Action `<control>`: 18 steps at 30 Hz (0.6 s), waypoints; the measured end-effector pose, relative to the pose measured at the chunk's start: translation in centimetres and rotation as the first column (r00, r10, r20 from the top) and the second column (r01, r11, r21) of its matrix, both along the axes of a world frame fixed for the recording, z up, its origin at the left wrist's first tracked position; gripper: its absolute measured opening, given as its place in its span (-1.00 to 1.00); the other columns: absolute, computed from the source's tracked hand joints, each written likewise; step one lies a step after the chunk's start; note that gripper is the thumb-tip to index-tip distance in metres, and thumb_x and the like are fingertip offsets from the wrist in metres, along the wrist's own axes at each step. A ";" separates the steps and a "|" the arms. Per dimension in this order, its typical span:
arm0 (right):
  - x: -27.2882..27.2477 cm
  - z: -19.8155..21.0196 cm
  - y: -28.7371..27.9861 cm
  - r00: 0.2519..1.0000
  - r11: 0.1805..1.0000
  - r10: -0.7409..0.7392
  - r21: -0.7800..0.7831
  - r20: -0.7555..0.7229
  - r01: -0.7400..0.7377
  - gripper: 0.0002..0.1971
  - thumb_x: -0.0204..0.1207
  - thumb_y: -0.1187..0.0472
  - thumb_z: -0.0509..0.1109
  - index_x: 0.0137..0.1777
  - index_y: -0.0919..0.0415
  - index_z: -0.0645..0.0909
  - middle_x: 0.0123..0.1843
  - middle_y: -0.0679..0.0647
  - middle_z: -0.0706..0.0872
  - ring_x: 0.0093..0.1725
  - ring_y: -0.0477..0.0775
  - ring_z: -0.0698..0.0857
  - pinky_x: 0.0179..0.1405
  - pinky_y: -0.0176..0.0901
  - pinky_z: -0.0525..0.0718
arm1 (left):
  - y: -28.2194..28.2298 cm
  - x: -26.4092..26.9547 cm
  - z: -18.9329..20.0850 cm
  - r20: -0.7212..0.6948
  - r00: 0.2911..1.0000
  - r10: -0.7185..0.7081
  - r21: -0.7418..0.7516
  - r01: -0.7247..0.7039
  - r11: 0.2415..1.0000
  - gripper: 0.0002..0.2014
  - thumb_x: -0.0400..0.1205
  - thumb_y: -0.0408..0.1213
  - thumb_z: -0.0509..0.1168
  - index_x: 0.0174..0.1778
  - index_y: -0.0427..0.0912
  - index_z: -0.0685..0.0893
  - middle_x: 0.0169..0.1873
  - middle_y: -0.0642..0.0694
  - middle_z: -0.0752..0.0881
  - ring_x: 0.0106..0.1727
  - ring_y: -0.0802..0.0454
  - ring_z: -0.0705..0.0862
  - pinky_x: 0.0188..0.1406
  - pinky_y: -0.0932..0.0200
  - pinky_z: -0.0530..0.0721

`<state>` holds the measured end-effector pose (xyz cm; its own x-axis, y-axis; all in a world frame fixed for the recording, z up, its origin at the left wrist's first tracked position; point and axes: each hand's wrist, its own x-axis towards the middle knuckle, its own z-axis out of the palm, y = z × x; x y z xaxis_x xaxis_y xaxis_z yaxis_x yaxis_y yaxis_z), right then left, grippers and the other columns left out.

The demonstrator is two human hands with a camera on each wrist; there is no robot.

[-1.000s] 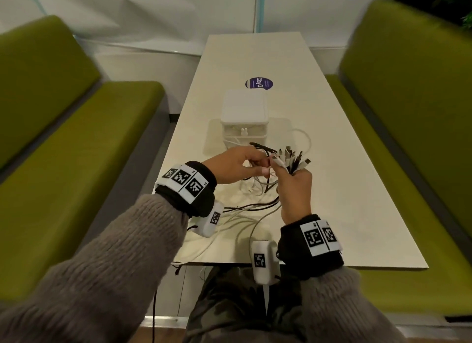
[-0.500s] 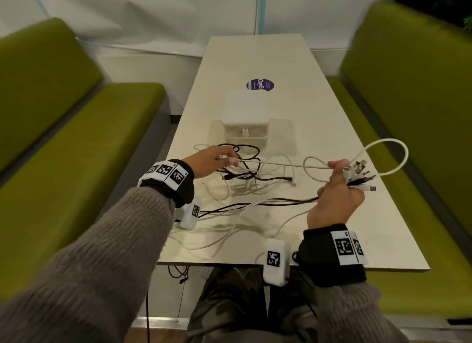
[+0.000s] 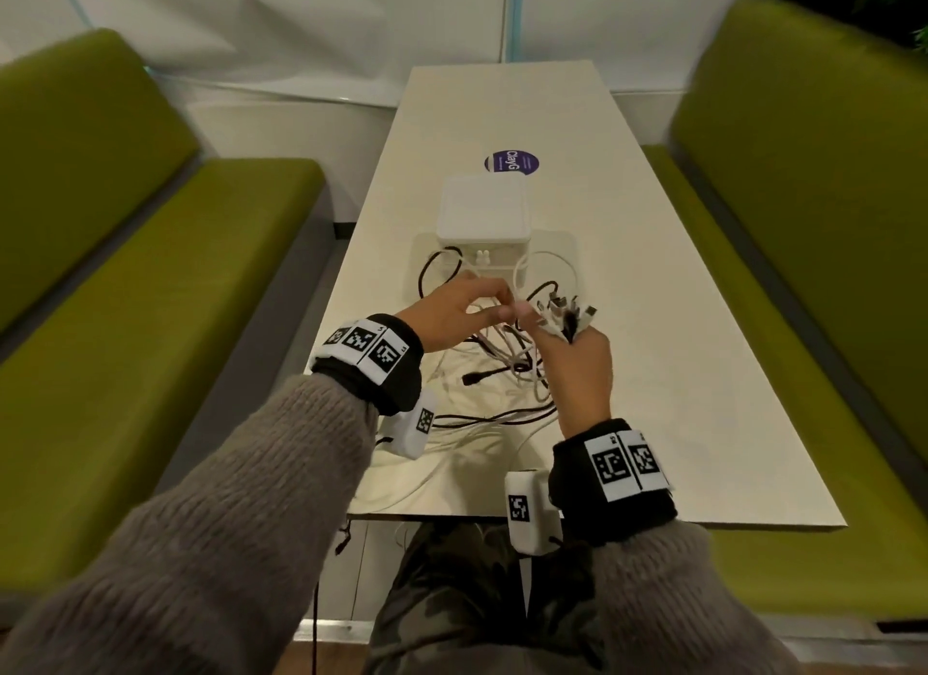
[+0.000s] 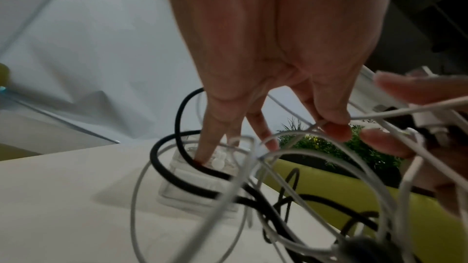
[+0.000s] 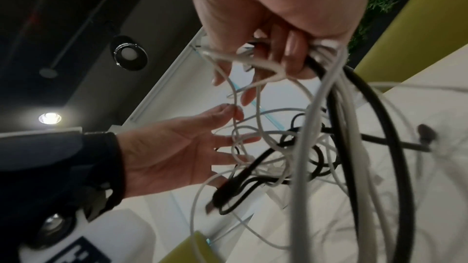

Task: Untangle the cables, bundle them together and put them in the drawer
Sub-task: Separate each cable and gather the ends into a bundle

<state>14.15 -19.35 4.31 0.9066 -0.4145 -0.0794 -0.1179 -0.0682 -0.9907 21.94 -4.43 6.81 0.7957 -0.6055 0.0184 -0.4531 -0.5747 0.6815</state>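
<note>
Black and white cables (image 3: pixel 502 368) lie tangled on the table (image 3: pixel 703 373) in front of a small white drawer box (image 3: pixel 482 217). My right hand (image 3: pixel 552 322) grips a bunch of cable ends (image 3: pixel 565 312), plugs sticking up; in the right wrist view its fingers (image 5: pixel 293 55) curl round black and white cords (image 5: pixel 336 127) that hang down. My left hand (image 3: pixel 502 308) is just left of it and pinches a thin white cable (image 4: pixel 375 113) between thumb and forefinger (image 4: pixel 334 115). The drawer box (image 4: pixel 202 185) stands shut behind the loops.
Green benches (image 3: pixel 150 297) run along both sides of the narrow table. A purple round sticker (image 3: pixel 512 162) lies behind the box. Some cords (image 3: pixel 341 539) hang over the near table edge by my lap. The right half of the table (image 3: pixel 678 297) is bare.
Half a second ago my hands were apart with a white cable stretched between them. Now they have come together in front of the box, and the cable hangs in slack loops.
</note>
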 end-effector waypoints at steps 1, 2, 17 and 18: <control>0.1 0.0 -0.1 0.999 0.999 0.039 -0.019 -0.014 -0.039 -0.61 0.29 -0.23 0.57 -0.18 0.12 0.73 -0.39 -0.08 0.71 -0.35 -0.04 0.66 -0.27 -0.14 0.60 | -0.1 -0.1 0.0 -0.004 1.000 0.012 0.005 -0.012 1.000 -0.83 0.67 -0.09 0.21 0.03 -0.07 0.62 -0.06 0.08 0.53 0.00 0.33 0.45 0.04 0.34 0.38; 0.3 -0.1 -0.2 0.997 0.997 0.072 -0.029 -0.017 -0.073 -0.64 0.31 -0.17 0.59 -0.16 0.14 0.74 -0.34 -0.01 0.76 -0.29 0.02 0.71 -0.20 -0.07 0.65 | -0.1 0.0 0.0 -0.007 1.000 0.020 0.005 -0.020 1.000 -0.85 0.67 -0.10 0.21 0.03 -0.04 0.61 -0.07 0.09 0.48 -0.01 0.37 0.43 0.04 0.33 0.36; -0.8 -0.1 -0.8 0.946 0.906 -0.283 0.368 0.156 0.210 -0.82 0.53 0.30 0.45 -0.31 0.27 0.64 -0.20 -0.10 0.72 -0.25 -0.47 0.68 -0.24 -0.58 0.52 | 0.3 0.6 -0.9 -0.049 0.995 0.086 0.066 -0.083 0.994 -0.88 0.55 -0.37 0.39 -0.15 -0.03 0.66 -0.17 0.03 0.72 -0.07 0.09 0.61 0.09 0.24 0.53; -0.9 0.0 -1.0 0.936 0.893 -0.309 0.391 0.169 0.224 -0.87 0.53 0.34 0.44 -0.24 0.33 0.65 -0.20 -0.07 0.71 -0.27 -0.48 0.67 -0.25 -0.61 0.52 | 0.4 0.7 -1.0 -0.037 0.994 0.102 0.056 -0.099 0.993 -0.87 0.55 -0.39 0.39 -0.15 -0.05 0.66 -0.20 0.09 0.70 -0.10 0.16 0.60 0.03 0.35 0.50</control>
